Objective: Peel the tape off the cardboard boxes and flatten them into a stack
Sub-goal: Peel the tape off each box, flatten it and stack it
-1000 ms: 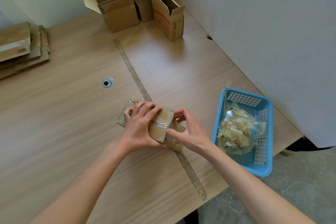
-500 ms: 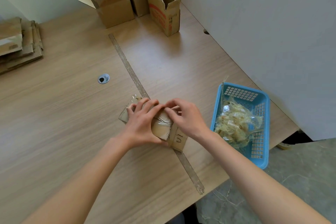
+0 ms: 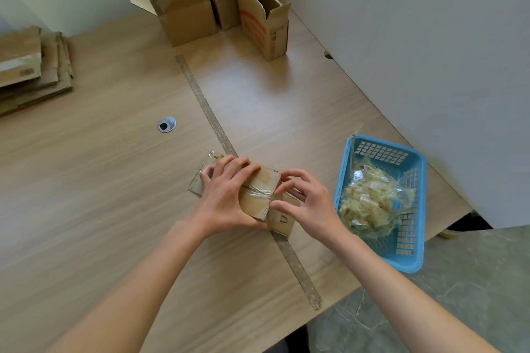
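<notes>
A small cardboard box (image 3: pixel 258 200) with clear tape across its seam lies on the wooden table (image 3: pixel 114 180), near the front edge. My left hand (image 3: pixel 226 195) grips the box from the left, fingers curled over its top. At the box's right end my right hand (image 3: pixel 307 200) has curled fingers, with fingertips and thumb at the tape's edge. Three open cardboard boxes (image 3: pixel 186 11) stand at the table's far end. A stack of flattened boxes (image 3: pixel 31 66) lies at the far left.
A blue plastic basket (image 3: pixel 413 238) holding crumpled peeled tape sits at the table's right edge. A grey wall panel (image 3: pixel 430 66) runs along the right side. A round cable hole (image 3: pixel 166 125) and a strip along the table's seam (image 3: pixel 206 106) mark the tabletop.
My right hand has drawn back from the box's top to its right end. The view shifted slightly; the left hand keeps its hold on the box.
</notes>
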### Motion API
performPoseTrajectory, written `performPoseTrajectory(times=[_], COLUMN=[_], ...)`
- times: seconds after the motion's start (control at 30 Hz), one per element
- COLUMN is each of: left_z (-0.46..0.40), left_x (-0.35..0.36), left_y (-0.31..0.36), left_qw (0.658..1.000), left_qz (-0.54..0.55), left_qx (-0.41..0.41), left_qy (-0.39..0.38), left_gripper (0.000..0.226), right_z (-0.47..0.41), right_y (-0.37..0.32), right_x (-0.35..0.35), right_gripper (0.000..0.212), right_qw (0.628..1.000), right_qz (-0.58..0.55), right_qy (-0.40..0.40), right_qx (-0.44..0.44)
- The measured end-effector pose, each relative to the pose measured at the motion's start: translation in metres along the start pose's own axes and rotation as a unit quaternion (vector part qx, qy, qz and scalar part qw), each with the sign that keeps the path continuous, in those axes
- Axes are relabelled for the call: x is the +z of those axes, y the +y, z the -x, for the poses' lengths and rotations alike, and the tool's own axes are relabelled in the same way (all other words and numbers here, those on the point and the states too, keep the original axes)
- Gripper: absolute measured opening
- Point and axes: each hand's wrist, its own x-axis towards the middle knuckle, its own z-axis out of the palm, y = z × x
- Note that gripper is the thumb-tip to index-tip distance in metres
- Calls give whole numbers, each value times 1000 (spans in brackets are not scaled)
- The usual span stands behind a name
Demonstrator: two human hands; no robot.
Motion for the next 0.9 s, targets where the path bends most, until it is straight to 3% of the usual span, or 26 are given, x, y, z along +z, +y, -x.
performPoseTrajectory(times=[0.37,0.77,0.9], left_z=[-3,-14,-15], left_x=[2,7,8], left_y=[4,13,13], left_qw=[1000,999,999], left_qz=[-4,-4,-7], left_qx=[-12,-41,-36], left_qy=[12,33,29], left_gripper=[119,112,114], right_z=[7,4,3], right_y=[2,3,3], right_x=[3,29,25], right_gripper=[13,4,3], right_qw=[966,953,944], right_qz=[230,265,290], right_qy=[48,140,145], right_qx=[-108,-43,-66])
